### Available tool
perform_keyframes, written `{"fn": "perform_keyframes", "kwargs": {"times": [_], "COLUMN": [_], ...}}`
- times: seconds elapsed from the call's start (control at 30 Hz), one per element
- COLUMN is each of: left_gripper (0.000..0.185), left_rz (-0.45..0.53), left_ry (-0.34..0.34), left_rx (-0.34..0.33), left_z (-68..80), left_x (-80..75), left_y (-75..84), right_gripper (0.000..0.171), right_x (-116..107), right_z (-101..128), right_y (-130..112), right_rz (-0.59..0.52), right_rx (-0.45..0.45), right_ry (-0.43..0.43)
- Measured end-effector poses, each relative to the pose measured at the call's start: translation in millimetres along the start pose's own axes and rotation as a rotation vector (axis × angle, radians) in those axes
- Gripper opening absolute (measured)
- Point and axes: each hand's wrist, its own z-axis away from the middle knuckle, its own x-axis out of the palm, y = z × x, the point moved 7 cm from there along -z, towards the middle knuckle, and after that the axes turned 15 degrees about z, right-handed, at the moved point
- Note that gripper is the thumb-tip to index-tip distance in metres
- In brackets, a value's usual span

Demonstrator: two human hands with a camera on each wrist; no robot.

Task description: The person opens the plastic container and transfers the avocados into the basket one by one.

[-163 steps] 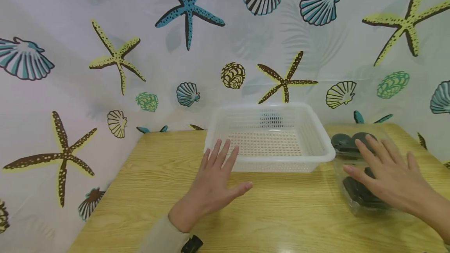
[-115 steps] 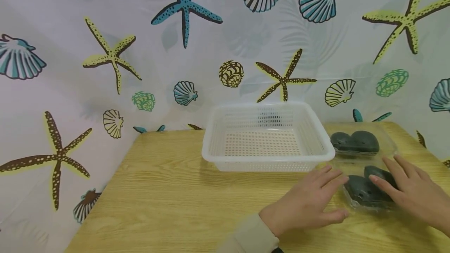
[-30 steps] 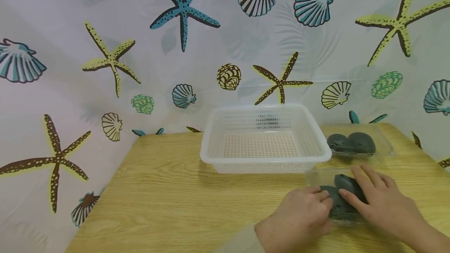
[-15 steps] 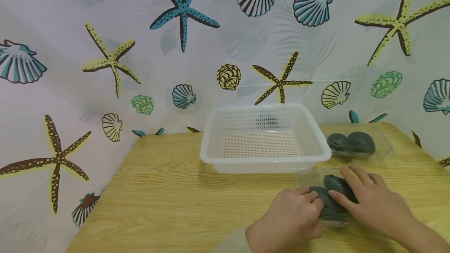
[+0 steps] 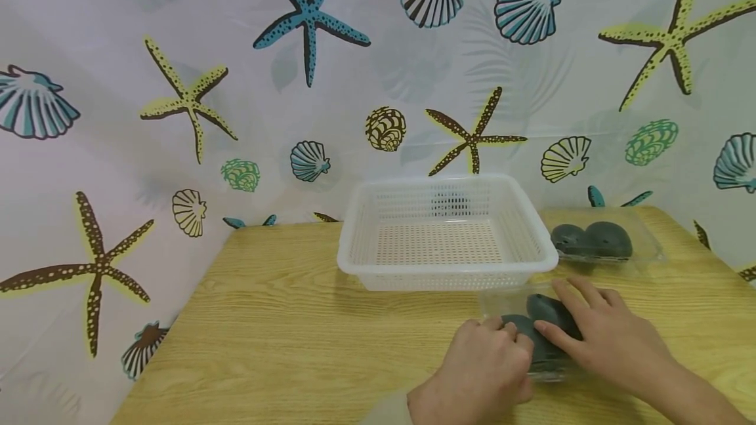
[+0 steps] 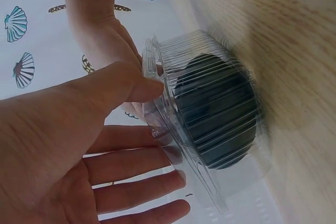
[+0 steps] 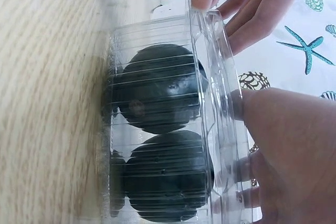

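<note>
A clear plastic clamshell box [image 5: 502,307] with dark green avocados [image 5: 552,312] inside lies on the wooden table [image 5: 295,340], in front of the white basket's right corner. My left hand [image 5: 502,333] grips its left end, the thumb on the lid rim [image 6: 152,85] and the fingers [image 6: 136,166] beside it. My right hand [image 5: 569,323] lies over the lid, thumb at the near side and pinching the rim [image 7: 236,129]. The box [image 7: 157,119] is closed and shows two avocados [image 7: 163,182] through its ribbed wall.
An empty white mesh basket [image 5: 449,272] stands at the table's middle back. Behind my right hand sits a second clear box [image 5: 596,241] with avocados. A starfish-and-shell curtain [image 5: 177,84] hangs close behind and to the left of the table.
My left hand crossed from beside the basket to the box. Over the last second both hands have slid the box to the left along the table.
</note>
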Motion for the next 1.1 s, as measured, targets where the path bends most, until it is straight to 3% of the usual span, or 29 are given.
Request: {"fn": "perform_keyframes", "kwargs": {"times": [0.17,0.4,0.57,0.67,0.93,1.1], "left_gripper": [0.022,0.033,0.035,0.036,0.045,0.050], "left_rz": [-0.002,-0.028,-0.017,-0.018,0.071,0.117], "left_ry": [-0.033,-0.004,-0.026,-0.054,-0.219,-0.235], "left_rx": [-0.034,-0.065,-0.114,-0.150,-0.291,-0.285], "left_z": [4.5,9.6,10.8,11.3,14.2,14.4], "left_x": [-1.6,-8.1,-10.6,-9.7,-2.3,-0.9], "left_y": [-5.7,-13.1,-18.7,-22.0,-32.9,-34.1], "right_gripper": [0.091,0.091,0.090,0.089,0.087,0.085], "right_x": [-3,-6,-7,-8,-12,-14], "right_z": [-2,-3,-5,-5,-6,-8], "right_y": [-7,-18,-26,-31,-45,-49], "right_rz": [0.003,0.012,0.011,0.007,-0.006,-0.003], "right_rx": [-0.004,-0.029,-0.033,-0.033,-0.053,-0.059], "right_ry": [0.000,0.023,0.031,0.038,0.042,0.011]}}
